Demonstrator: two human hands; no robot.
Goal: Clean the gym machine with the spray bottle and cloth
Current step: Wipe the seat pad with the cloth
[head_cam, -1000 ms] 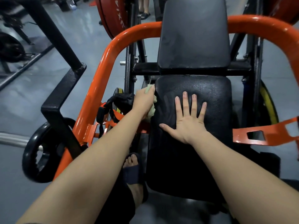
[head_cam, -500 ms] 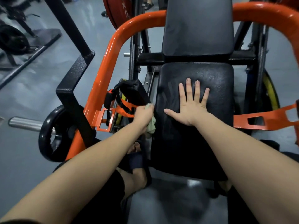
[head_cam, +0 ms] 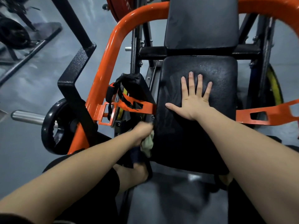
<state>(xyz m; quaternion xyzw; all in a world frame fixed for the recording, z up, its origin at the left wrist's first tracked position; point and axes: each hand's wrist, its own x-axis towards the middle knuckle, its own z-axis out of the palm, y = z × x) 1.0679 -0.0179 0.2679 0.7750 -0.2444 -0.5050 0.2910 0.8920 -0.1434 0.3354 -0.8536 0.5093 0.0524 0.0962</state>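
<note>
The left hand (head_cam: 143,132) grips a bunched pale green cloth (head_cam: 148,145) with curled fingers and holds it against the left edge of the seat pad (head_cam: 186,143), towards the pad's front corner. The hand is motion-blurred. The right hand (head_cam: 193,102) lies flat on top of the seat pad with its fingers straight and spread, holding nothing. The back pad (head_cam: 200,21) stands directly behind the seat pad. The orange frame tube (head_cam: 111,50) curves along the seat pad's left side. A black weight plate (head_cam: 50,126) sits farther left.

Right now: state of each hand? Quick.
Left hand: closed, gripping the green cloth at the left edge of the seat pad.
Right hand: open, fingers spread, flat on the seat pad.
</note>
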